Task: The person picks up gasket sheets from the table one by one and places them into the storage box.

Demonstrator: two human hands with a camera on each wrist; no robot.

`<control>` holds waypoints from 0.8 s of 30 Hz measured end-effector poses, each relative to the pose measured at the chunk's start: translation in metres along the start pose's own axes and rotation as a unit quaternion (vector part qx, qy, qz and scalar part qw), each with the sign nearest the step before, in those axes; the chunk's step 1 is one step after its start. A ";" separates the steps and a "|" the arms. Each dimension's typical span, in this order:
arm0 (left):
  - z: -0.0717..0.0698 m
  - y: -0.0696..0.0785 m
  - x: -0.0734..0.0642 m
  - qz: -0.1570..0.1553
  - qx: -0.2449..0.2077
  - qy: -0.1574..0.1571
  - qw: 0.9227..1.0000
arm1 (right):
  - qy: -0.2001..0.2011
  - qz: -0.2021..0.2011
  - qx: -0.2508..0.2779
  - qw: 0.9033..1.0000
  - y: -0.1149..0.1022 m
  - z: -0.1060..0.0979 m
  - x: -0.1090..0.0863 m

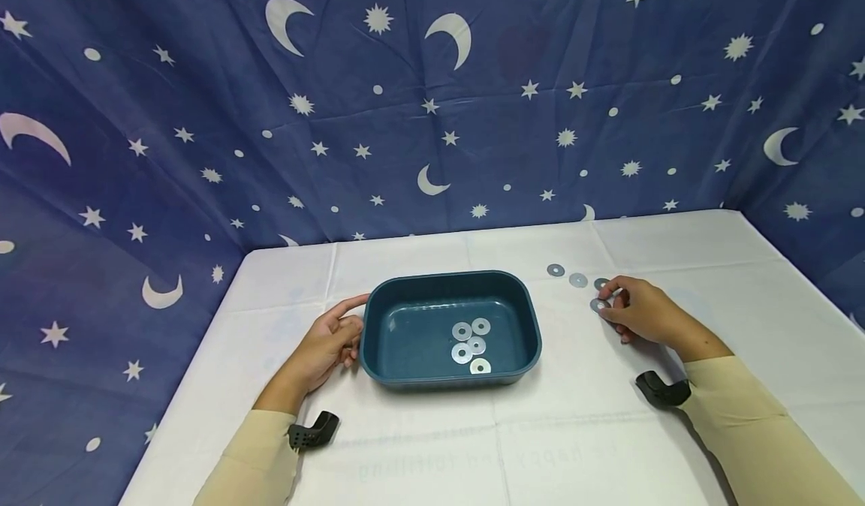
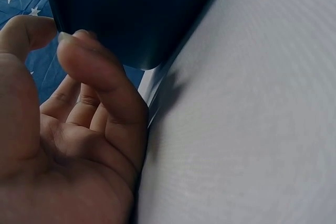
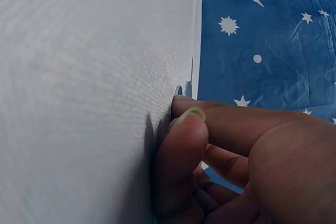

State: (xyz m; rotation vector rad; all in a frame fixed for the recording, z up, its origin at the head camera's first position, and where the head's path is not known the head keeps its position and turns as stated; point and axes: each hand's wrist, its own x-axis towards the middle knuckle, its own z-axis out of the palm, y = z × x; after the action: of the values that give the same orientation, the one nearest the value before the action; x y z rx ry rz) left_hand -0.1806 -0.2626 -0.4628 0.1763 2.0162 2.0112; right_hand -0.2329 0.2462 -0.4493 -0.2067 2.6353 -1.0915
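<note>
A dark teal rectangular tray (image 1: 414, 371) sits on the table, with several flat metal washers (image 1: 462, 331) inside, toward its right. My left hand (image 1: 327, 344) is at the tray's left end, its index finger reaching the rim and its thumb close to the outer wall. The left wrist view shows the other fingers loosely bent beside the tray wall (image 2: 131, 19). To the right of the tray, my right hand (image 1: 638, 311) has thumb and index finger at opposite edges of a grey washer (image 1: 598, 305) on the tablecloth. The right wrist view hides most of that washer.
Behind the held washer, more loose washers (image 1: 577, 280) lie in a slanting row on the white tablecloth (image 1: 432, 446). A blue curtain (image 1: 405, 131) with moons and stars hangs at the table's back and sides. A black wrist device (image 1: 662, 391) sticks out by each sleeve.
</note>
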 end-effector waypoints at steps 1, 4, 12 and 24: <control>0.000 0.000 0.000 -0.001 -0.002 0.000 1.000 | 0.000 0.000 -0.001 1.000 0.000 0.000 0.000; -0.001 -0.001 0.000 -0.002 -0.005 -0.001 1.000 | -0.002 0.003 -0.008 1.000 0.000 0.000 0.001; 0.000 0.000 0.001 0.000 -0.004 -0.005 1.000 | -0.006 0.035 -0.014 0.999 0.000 -0.001 0.000; 0.000 0.001 0.000 -0.006 -0.002 -0.004 1.000 | -0.017 0.016 0.001 1.000 -0.002 -0.002 -0.002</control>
State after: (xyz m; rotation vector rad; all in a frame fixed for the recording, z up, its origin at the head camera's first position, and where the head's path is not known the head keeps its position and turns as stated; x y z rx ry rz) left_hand -0.1808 -0.2622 -0.4617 0.1695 2.0036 2.0049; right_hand -0.2312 0.2468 -0.4462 -0.1807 2.5993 -1.0712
